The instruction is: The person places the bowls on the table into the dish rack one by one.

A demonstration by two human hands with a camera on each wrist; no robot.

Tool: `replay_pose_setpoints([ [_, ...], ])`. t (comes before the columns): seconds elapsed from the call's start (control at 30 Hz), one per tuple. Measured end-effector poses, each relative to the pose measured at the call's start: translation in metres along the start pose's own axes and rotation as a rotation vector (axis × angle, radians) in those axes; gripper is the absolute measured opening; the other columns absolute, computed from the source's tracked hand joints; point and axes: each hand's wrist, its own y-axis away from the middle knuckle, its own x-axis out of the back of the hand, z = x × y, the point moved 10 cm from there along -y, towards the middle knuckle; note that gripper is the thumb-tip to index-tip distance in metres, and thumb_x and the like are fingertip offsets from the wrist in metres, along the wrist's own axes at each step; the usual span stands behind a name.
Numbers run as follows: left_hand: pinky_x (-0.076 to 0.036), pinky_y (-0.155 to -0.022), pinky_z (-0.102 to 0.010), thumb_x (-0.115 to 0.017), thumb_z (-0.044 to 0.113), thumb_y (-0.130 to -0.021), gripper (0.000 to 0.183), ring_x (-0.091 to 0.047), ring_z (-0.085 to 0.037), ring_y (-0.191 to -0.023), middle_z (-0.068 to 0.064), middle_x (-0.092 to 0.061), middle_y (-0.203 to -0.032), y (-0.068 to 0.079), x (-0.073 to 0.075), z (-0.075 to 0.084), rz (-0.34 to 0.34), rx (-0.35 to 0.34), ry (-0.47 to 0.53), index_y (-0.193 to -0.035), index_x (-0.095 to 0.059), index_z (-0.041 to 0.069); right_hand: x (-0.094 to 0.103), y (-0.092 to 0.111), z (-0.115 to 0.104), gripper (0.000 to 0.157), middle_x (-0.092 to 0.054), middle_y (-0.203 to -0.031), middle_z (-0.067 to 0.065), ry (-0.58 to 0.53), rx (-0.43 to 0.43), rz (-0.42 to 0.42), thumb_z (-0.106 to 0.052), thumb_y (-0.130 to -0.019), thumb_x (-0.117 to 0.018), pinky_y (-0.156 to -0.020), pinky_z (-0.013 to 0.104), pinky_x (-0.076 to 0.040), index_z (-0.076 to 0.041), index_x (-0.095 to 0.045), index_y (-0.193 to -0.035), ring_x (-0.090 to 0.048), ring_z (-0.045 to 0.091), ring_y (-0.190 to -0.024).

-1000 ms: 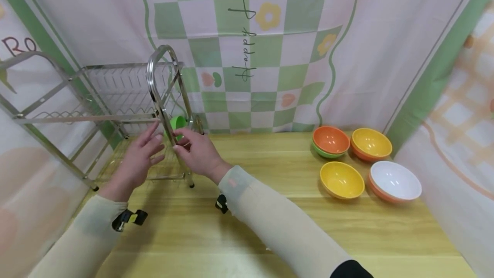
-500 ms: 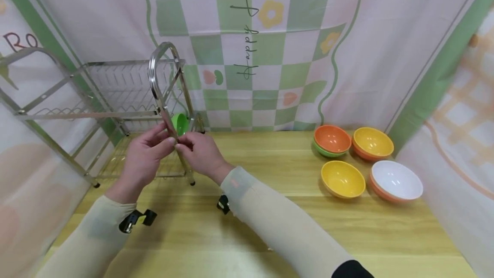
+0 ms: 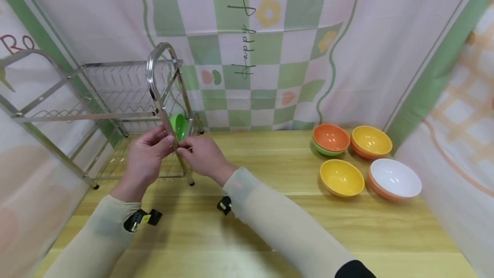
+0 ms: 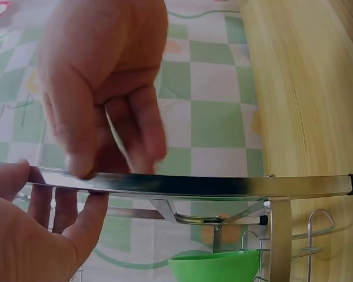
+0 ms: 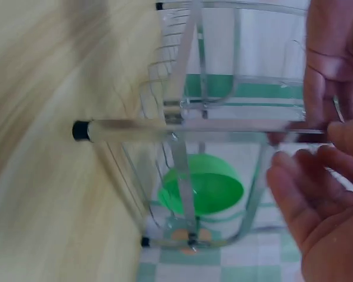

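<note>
A chrome dish rack (image 3: pixel 156 76) with two tiers stands on the left side of the table. My left hand (image 3: pixel 144 155) pinches its near right upright, thumb on one side and fingers on the other, as the left wrist view shows. From the right, my right hand (image 3: pixel 206 155) holds the same upright with curled fingers, its thumb (image 4: pixel 79 158) right at the bar, close to the left fingertips. Behind the upright a green bowl (image 5: pixel 203 185) sits tilted in the side holder, partly covered by the bars.
Several bowls stand at the right: an orange bowl (image 3: pixel 331 137) stacked in a green one, a yellow bowl (image 3: pixel 372 140) on an orange one, a single yellow bowl (image 3: pixel 342 178), and a white bowl (image 3: pixel 395 178) on an orange one. A patterned curtain (image 3: pixel 266 50) hangs behind the wooden table (image 3: pixel 251 235).
My left hand has moved right and taken hold of the rack's upright beside my right hand. The right hand stays on the upright with small finger shifts. The bowls have not moved.
</note>
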Motion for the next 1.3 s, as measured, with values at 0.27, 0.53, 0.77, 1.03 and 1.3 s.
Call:
replay_pose_setpoints([
  [0.27, -0.055, -0.087, -0.031, -0.066, 0.004, -0.096, 0.043, -0.062, -0.024, -0.106, -0.014, -0.060, -0.120, -0.001, 0.001, -0.004, 0.030, 0.002, 0.023, -0.138, -0.057, 0.004, 0.039, 0.037, 0.049, 0.047, -0.063, -0.131, 0.006, -0.160, -0.270, -0.036, -0.034, -0.099, -0.062, -0.082, 0.032, -0.056, -0.019, -0.055, -0.143, -0.063, 0.019, -0.108],
  [0.53, -0.055, -0.087, -0.031, -0.064, 0.001, -0.096, 0.043, -0.063, -0.023, -0.106, -0.023, -0.058, -0.126, 0.002, 0.000, -0.006, 0.060, -0.006, 0.052, -0.138, -0.056, 0.001, 0.113, 0.122, 0.105, 0.051, -0.056, -0.131, 0.026, -0.754, -0.529, 0.172, -0.013, -0.098, -0.063, -0.090, 0.044, -0.054, -0.003, -0.048, -0.146, -0.063, 0.036, -0.108],
  [0.77, -0.055, -0.088, -0.030, -0.064, 0.000, -0.096, 0.042, -0.062, -0.026, -0.110, -0.021, -0.059, -0.125, 0.003, 0.000, -0.009, 0.106, 0.014, 0.096, -0.137, -0.057, 0.001, 0.178, 0.207, 0.129, 0.057, -0.047, -0.141, 0.030, -0.627, -0.629, 0.268, -0.022, -0.102, -0.059, -0.091, 0.039, -0.054, -0.002, -0.037, -0.152, -0.062, 0.031, -0.110],
  [1.03, -0.054, -0.088, -0.030, -0.065, 0.000, -0.096, 0.041, -0.061, -0.028, -0.112, -0.016, -0.062, -0.122, 0.003, 0.001, -0.010, 0.133, 0.024, 0.100, -0.136, -0.059, 0.001, 0.228, 0.267, 0.151, 0.059, -0.042, -0.139, 0.039, -0.415, -0.677, 0.321, -0.023, -0.104, -0.055, -0.083, 0.030, -0.057, 0.006, -0.032, -0.151, -0.067, 0.020, -0.097],
  [1.3, -0.054, -0.089, -0.031, -0.065, 0.003, -0.096, 0.041, -0.062, -0.024, -0.111, -0.016, -0.061, -0.126, 0.004, 0.001, -0.011, 0.128, 0.037, 0.076, -0.136, -0.059, 0.004, 0.241, 0.313, 0.179, 0.061, -0.035, -0.143, 0.042, -0.320, -0.774, 0.317, -0.023, -0.106, -0.051, -0.078, 0.030, -0.058, 0.014, -0.029, -0.148, -0.069, 0.012, -0.086],
])
